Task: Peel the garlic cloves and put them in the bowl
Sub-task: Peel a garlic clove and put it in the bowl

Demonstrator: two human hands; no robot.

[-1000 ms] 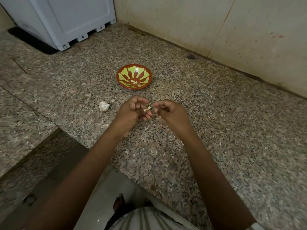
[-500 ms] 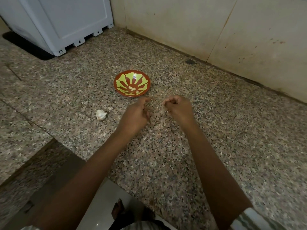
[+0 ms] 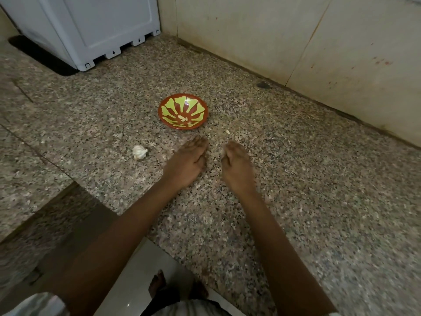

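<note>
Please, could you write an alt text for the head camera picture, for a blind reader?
Two bare hands, the left hand and the right hand, hover low over a speckled granite counter, short of a red and green bowl holding a few peeled garlic cloves. A garlic bulb lies on the counter left of the hands.

A shallow round bowl (image 3: 197, 106), red-brown with yellow-green petal-shaped patches, sits upright on the speckled granite counter (image 3: 296, 179). A few pale peeled garlic cloves (image 3: 184, 118) lie at its bottom. A white, papery garlic bulb (image 3: 139, 152) rests on the counter, nearer and to the left, well apart from the bowl. A small pale scrap (image 3: 227, 132), either clove or peel, lies near the bowl's right side.
</note>
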